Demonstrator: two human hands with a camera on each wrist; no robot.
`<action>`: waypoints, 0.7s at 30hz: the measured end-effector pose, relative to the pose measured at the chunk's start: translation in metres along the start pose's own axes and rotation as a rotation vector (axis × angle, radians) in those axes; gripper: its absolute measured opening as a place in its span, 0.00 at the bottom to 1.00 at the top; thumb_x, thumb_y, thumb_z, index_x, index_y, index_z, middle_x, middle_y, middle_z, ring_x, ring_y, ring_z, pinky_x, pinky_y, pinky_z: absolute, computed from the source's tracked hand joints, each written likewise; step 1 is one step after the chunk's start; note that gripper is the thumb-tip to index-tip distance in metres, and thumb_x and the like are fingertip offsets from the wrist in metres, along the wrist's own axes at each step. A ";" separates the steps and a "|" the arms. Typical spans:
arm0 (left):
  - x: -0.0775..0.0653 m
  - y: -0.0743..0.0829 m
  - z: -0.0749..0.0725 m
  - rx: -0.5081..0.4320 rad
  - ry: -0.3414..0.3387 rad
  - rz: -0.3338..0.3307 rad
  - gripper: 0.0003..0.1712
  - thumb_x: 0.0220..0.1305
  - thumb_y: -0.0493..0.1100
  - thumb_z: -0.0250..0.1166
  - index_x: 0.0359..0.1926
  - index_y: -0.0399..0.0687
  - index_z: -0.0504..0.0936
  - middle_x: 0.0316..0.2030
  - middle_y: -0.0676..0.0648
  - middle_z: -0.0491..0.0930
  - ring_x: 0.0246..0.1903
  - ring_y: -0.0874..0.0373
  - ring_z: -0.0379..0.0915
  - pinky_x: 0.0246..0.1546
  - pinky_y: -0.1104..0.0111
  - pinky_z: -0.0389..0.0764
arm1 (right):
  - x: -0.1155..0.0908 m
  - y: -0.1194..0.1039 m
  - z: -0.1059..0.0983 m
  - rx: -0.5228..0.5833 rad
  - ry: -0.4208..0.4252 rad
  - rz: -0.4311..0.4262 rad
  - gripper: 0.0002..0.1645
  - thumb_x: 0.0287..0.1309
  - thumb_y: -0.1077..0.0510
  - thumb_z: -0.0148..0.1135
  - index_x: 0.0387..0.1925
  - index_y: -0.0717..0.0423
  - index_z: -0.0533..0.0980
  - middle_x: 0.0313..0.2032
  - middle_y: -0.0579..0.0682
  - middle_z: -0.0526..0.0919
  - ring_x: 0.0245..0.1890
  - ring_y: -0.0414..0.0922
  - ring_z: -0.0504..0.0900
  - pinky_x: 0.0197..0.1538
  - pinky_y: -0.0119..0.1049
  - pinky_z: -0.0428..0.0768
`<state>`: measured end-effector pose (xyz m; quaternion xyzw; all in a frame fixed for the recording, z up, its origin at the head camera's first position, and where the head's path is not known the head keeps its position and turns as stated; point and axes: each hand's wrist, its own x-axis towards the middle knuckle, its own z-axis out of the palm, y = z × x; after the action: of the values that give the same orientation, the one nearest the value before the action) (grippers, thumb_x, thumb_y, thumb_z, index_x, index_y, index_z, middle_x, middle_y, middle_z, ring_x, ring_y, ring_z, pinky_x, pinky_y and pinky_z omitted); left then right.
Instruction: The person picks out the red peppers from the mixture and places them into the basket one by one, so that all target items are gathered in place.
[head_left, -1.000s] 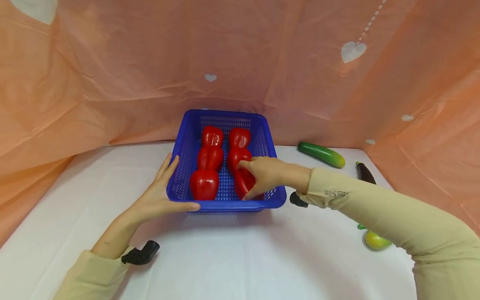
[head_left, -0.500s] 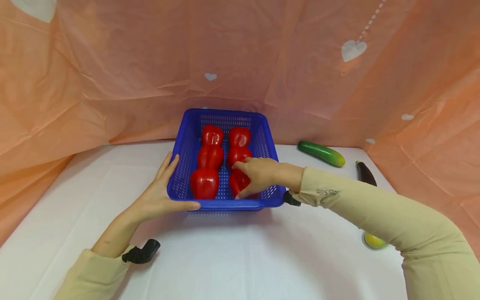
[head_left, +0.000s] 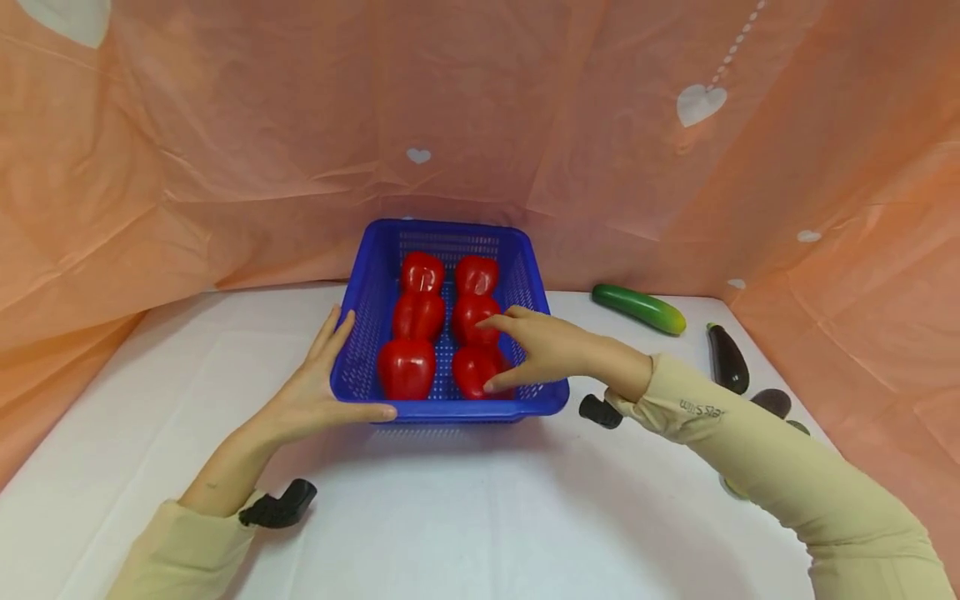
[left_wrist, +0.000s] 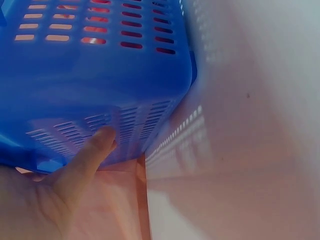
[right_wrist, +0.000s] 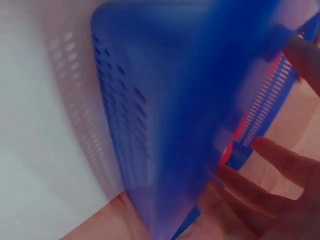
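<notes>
A blue plastic basket (head_left: 453, 408) stands on the white table with two columns of red bell peppers in it. My left hand (head_left: 303, 404) is at its front left corner in the head view, straight thumb along the front rim and fingers extended at the left side. The left wrist view has a straight finger (left_wrist: 92, 155) against the slotted wall. My right hand (head_left: 551, 348) reaches over the right rim, thumb and fingers spread around the front right bell pepper (head_left: 474, 371), not gripping it. In the right wrist view its fingers (right_wrist: 255, 192) are spread beside the basket.
Right of the basket lie a cucumber-like green vegetable (head_left: 637, 308) and an eggplant (head_left: 727, 358). A dark oval item (head_left: 772, 402) and a yellow-green one (head_left: 732, 490) are partly behind the right sleeve. An orange cloth (head_left: 480, 108) hangs behind the table.
The right hand first shifted left with the front right bell pepper, setting it upright in line with its column. Now that hand has loosened and drawn back slightly right. The left hand stays put.
</notes>
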<state>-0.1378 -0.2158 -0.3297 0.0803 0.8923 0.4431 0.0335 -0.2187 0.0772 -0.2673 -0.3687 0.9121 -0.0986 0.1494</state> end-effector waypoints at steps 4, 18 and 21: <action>-0.001 -0.001 -0.003 0.030 0.003 -0.003 0.75 0.40 0.58 0.78 0.76 0.53 0.33 0.76 0.46 0.24 0.73 0.32 0.32 0.62 0.31 0.50 | -0.006 0.010 0.004 0.068 0.109 -0.047 0.46 0.50 0.41 0.70 0.68 0.54 0.65 0.63 0.60 0.68 0.62 0.56 0.70 0.61 0.53 0.74; -0.009 -0.004 -0.010 0.069 0.056 0.007 0.68 0.44 0.59 0.76 0.77 0.55 0.41 0.76 0.46 0.26 0.72 0.32 0.35 0.60 0.29 0.51 | -0.023 0.037 0.030 0.234 0.419 -0.102 0.39 0.51 0.50 0.71 0.63 0.57 0.70 0.65 0.62 0.65 0.66 0.57 0.65 0.66 0.57 0.66; -0.011 -0.006 -0.014 0.051 0.089 0.024 0.63 0.48 0.56 0.74 0.76 0.55 0.44 0.76 0.46 0.28 0.71 0.32 0.42 0.61 0.31 0.53 | -0.026 0.043 0.036 0.244 0.492 -0.104 0.38 0.51 0.52 0.72 0.63 0.58 0.70 0.65 0.63 0.64 0.65 0.57 0.66 0.65 0.56 0.67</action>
<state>-0.1293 -0.2324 -0.3261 0.0722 0.9028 0.4237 -0.0138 -0.2159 0.1231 -0.3087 -0.3593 0.8822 -0.3019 -0.0385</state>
